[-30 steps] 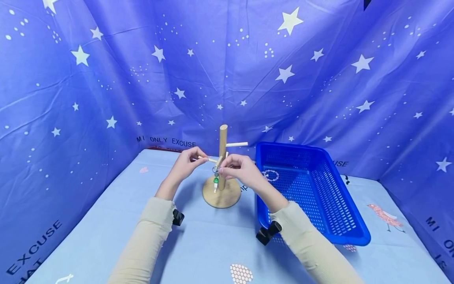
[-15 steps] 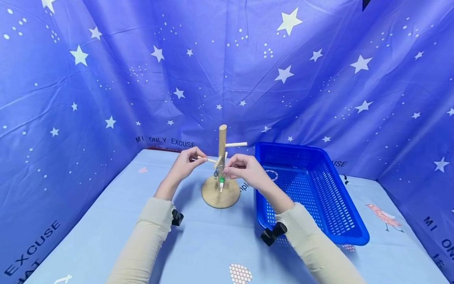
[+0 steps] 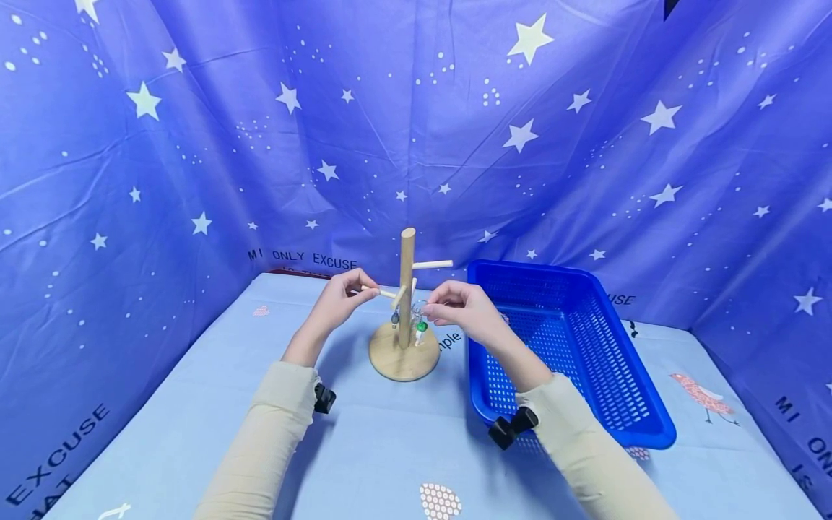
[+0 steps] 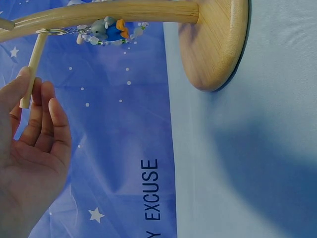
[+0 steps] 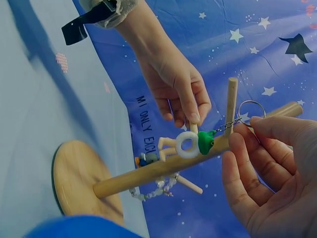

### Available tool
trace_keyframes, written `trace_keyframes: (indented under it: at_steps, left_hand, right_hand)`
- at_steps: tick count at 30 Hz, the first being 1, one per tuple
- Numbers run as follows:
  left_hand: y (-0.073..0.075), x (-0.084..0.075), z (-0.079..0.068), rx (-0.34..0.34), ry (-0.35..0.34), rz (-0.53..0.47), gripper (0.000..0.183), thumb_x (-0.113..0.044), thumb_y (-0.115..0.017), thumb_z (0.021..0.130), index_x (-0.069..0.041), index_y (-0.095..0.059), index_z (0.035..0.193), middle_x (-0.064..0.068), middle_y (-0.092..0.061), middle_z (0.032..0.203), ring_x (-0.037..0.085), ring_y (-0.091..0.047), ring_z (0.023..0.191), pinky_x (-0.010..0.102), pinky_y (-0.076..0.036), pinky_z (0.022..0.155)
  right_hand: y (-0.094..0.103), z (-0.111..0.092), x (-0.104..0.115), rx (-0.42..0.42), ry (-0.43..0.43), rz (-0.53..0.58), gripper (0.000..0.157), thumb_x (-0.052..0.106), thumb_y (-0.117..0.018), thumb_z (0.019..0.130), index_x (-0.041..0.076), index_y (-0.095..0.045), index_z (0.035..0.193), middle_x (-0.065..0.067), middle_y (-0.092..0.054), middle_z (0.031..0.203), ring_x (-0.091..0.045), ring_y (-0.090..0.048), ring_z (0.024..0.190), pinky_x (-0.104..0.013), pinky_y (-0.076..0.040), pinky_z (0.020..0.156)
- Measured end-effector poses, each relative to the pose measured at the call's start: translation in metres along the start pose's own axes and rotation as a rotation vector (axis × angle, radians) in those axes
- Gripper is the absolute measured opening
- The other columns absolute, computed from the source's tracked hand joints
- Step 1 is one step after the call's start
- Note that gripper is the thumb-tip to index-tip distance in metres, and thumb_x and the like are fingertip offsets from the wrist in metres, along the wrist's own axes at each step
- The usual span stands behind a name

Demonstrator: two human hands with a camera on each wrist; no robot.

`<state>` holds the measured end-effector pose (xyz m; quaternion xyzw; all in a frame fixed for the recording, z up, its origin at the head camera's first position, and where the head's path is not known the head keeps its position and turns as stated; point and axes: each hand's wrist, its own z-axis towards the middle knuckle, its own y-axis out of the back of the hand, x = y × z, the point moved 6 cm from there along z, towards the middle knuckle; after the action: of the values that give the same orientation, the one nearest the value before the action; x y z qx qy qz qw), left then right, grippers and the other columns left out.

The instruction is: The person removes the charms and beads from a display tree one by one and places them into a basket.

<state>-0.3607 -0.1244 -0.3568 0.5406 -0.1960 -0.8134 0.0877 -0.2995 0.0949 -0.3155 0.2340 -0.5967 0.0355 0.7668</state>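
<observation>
place: curtained-off, room type unclear; star-print drapes (image 3: 416, 94) on three sides; cloth-covered table (image 3: 370, 455)

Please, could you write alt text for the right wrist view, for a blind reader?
A right hand pinches the round silver metal ring of a green-headed keychain figure. Beyond it, a left hand pinches a thin pale wooden peg on a round-based wooden stand, against blue star-patterned cloth.

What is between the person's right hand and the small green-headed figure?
A round silver metal ring, pinched by the right hand, then a short silver chain leading to the green-headed figure; the right wrist view shows this.
</observation>
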Motion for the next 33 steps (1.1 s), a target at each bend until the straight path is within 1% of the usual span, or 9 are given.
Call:
trace_keyframes:
  at_steps: [4, 7, 10, 13, 20, 23, 26, 29, 33]
  left_hand:
    - [0.0, -0.001, -0.001, 0.002, 0.002, -0.002, 0.009, -0.016, -0.067, 0.088, -0.007, -0.065, 0.09, 0.008, -0.066, 0.092, 0.017, -0.06, 0.079, 0.03, -0.048, 0.07]
    - [0.0, -0.001, -0.001, 0.002, 0.0, -0.002, 0.01, -0.015, -0.067, 0.088, -0.006, -0.065, 0.09, 0.009, -0.066, 0.092, 0.017, -0.06, 0.078, 0.03, -0.048, 0.069]
    - [0.0, 0.0, 0.0, 0.001, -0.003, 0.0, 0.01, -0.016, -0.067, 0.088, -0.007, -0.065, 0.089, 0.008, -0.066, 0.091, 0.017, -0.06, 0.078, 0.029, -0.048, 0.068]
    - [0.0, 0.001, 0.0, 0.001, -0.007, 0.002, 0.009, -0.015, -0.066, 0.088, -0.007, -0.065, 0.089, 0.008, -0.066, 0.091, 0.016, -0.06, 0.078, 0.029, -0.048, 0.068]
    - [0.0, 0.0, 0.0, 0.003, -0.007, -0.008, 0.008, -0.015, -0.067, 0.088, -0.007, -0.064, 0.089, 0.008, -0.066, 0.09, 0.02, -0.06, 0.078, 0.03, -0.048, 0.067]
    - [0.0, 0.0, 0.0, 0.005, -0.008, -0.008, 0.009, -0.016, -0.066, 0.088, -0.007, -0.064, 0.089, 0.009, -0.066, 0.09, 0.022, -0.06, 0.078, 0.03, -0.047, 0.067]
    - [0.0, -0.001, 0.0, 0.006, -0.005, -0.01, 0.009, -0.016, -0.066, 0.088, -0.007, -0.064, 0.089, 0.008, -0.066, 0.09, 0.023, -0.06, 0.079, 0.031, -0.047, 0.068]
    - [0.0, -0.001, 0.0, 0.008, -0.001, -0.012, 0.009, -0.016, -0.066, 0.088, -0.008, -0.064, 0.089, 0.008, -0.066, 0.09, 0.022, -0.06, 0.079, 0.031, -0.046, 0.069]
    - [0.0, -0.001, 0.0, 0.008, 0.004, -0.016, 0.009, -0.016, -0.067, 0.088, -0.007, -0.064, 0.089, 0.008, -0.066, 0.09, 0.021, -0.06, 0.079, 0.032, -0.047, 0.069]
  right_hand:
    - [0.006, -0.002, -0.002, -0.02, -0.024, 0.008, 0.019, 0.013, -0.067, 0.087, -0.003, -0.062, 0.096, -0.013, -0.067, 0.087, -0.028, -0.066, 0.085, -0.036, -0.056, 0.077]
    - [0.01, -0.003, -0.004, -0.034, -0.032, 0.018, 0.019, 0.013, -0.067, 0.087, -0.002, -0.061, 0.096, -0.012, -0.068, 0.087, -0.032, -0.066, 0.087, -0.039, -0.056, 0.078]
    - [0.014, -0.004, -0.005, -0.047, -0.028, 0.031, 0.019, 0.013, -0.068, 0.086, -0.002, -0.061, 0.095, -0.013, -0.068, 0.088, -0.033, -0.066, 0.087, -0.043, -0.055, 0.079]
    - [0.02, -0.005, -0.008, -0.054, -0.027, 0.03, 0.019, 0.014, -0.068, 0.087, -0.002, -0.061, 0.095, -0.015, -0.068, 0.089, -0.033, -0.066, 0.087, -0.042, -0.055, 0.079]
    - [0.032, -0.006, -0.013, -0.096, -0.05, 0.008, 0.019, 0.015, -0.068, 0.087, -0.001, -0.061, 0.096, -0.013, -0.068, 0.089, -0.032, -0.066, 0.087, -0.038, -0.056, 0.077]
    - [0.037, -0.007, -0.015, -0.108, -0.058, -0.011, 0.022, 0.017, -0.068, 0.087, -0.001, -0.061, 0.097, -0.013, -0.068, 0.089, -0.032, -0.066, 0.087, -0.035, -0.056, 0.076]
    - [0.04, -0.008, -0.016, -0.114, -0.066, -0.008, 0.024, 0.019, -0.068, 0.087, -0.002, -0.061, 0.098, -0.015, -0.067, 0.091, -0.032, -0.066, 0.088, -0.039, -0.056, 0.079]
    - [0.043, -0.009, -0.016, -0.121, -0.07, -0.007, 0.026, 0.02, -0.068, 0.087, -0.002, -0.06, 0.098, -0.017, -0.067, 0.093, -0.028, -0.066, 0.088, -0.044, -0.054, 0.082]
    - [0.047, -0.011, -0.015, -0.131, -0.07, -0.026, 0.025, 0.02, -0.067, 0.088, -0.001, -0.061, 0.099, -0.016, -0.068, 0.094, -0.021, -0.067, 0.085, -0.043, -0.054, 0.082]
